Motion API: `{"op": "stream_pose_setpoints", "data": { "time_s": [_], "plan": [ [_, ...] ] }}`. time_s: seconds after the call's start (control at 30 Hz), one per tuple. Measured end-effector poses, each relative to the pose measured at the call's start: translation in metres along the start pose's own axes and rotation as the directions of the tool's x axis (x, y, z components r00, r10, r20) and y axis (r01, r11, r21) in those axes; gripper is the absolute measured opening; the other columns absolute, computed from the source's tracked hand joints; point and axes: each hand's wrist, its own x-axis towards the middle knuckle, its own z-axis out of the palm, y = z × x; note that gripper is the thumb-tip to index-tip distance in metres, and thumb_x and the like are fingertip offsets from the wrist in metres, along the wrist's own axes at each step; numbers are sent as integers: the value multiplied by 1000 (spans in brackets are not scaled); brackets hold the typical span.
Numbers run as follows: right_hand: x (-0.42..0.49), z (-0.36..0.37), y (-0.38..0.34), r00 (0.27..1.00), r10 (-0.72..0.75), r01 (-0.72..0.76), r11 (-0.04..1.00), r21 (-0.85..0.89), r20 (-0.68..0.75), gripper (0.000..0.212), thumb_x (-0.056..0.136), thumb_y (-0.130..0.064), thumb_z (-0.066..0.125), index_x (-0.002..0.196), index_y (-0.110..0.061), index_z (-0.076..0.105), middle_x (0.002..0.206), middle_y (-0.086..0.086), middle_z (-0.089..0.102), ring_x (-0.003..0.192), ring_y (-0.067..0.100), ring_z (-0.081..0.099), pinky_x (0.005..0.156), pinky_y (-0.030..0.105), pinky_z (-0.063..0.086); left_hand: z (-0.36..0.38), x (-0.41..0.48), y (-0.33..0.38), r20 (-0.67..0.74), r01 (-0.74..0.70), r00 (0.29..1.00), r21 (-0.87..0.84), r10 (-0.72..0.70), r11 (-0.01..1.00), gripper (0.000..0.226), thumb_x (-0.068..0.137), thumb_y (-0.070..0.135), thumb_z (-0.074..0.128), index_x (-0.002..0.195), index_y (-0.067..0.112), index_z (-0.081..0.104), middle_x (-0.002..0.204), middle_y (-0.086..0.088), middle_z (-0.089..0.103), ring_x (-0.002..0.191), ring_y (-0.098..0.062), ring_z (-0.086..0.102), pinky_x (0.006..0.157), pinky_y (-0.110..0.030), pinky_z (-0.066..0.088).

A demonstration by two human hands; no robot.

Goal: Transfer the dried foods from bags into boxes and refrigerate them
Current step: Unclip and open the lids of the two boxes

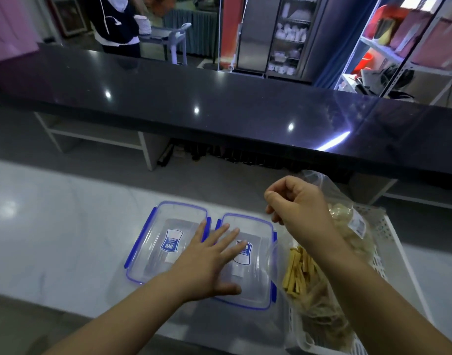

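Observation:
Two clear plastic boxes with blue clip lids lie side by side on the white counter: the left box and the right box. My left hand is spread flat, fingers apart, over the right box's lid and the gap between the boxes. My right hand hovers above the boxes' right edge with fingers curled, next to the top of a clear bag; whether it pinches the bag I cannot tell. A white basket at the right holds bags of dried food: yellow sticks and pale pieces.
A long black glossy counter runs across behind the white counter. Beyond it stand a person in dark clothing, a steel cabinet and shelving with red items at the right.

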Motion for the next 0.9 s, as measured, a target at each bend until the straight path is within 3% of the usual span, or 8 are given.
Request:
{"op": "stream_pose_setpoints", "data": {
  "time_s": [0.17, 0.4, 0.53, 0.73, 0.83, 0.9],
  "plan": [
    [-8, -1, -3, 1000, 16, -16, 1000, 3, -23, 13, 89, -10, 59, 78, -16, 63, 64, 3, 64, 52, 3, 59, 50, 14, 47, 4, 0, -7, 40, -6, 999, -85, 10, 996, 84, 79, 72, 40, 147, 40, 2, 157, 10, -9, 138, -7, -21, 112, -40, -18],
    [-18, 30, -35, 997, 5, -6, 1000, -10, -78, 13, 88, -11, 59, 77, -17, 63, 64, 5, 65, 55, 6, 60, 50, 13, 48, 0, -22, -51, 59, -12, 998, -38, 14, 999, 88, 74, 76, 34, 147, 40, -1, 156, 12, -12, 135, -5, -22, 110, -39, -19],
    [-27, 76, -42, 999, 32, -33, 989, -147, -11, 16, 89, -17, 59, 78, -28, 60, 71, -4, 64, 67, 8, 63, 62, 20, 55, -6, -36, -85, 78, -18, 997, -27, 20, 999, 91, 68, 79, 25, 146, 42, -4, 155, 13, -14, 134, -6, -23, 111, -40, -18],
    [-30, 137, 7, 948, 310, -315, 876, -365, -74, 7, 90, -23, 56, 96, -22, 58, 92, -6, 63, 77, 10, 58, 70, 24, 50, -11, -55, -127, 74, -16, 997, -35, 18, 999, 92, 67, 83, 21, 145, 43, -8, 148, 16, -21, 140, -9, -19, 111, -41, -19],
    [-33, 158, 28, 887, 452, -456, 826, -331, -94, 25, 94, -29, 52, 116, -18, 52, 111, -3, 60, 87, 11, 55, 73, 23, 43, -11, -63, -141, 66, -12, 998, -47, 15, 999, 99, 57, 87, 3, 141, 40, -17, 146, 16, -25, 139, -8, -23, 113, -36, -21],
    [-33, 172, 35, 851, 523, -519, 815, -258, -58, 30, 97, -35, 46, 118, -14, 50, 113, 0, 60, 86, 12, 54, 70, 22, 42, -10, -67, -148, 38, 25, 999, -136, -20, 990, 98, 58, 87, -1, 138, 35, -23, 144, 16, -28, 136, -5, -26, 110, -27, -24]
  ]
}}
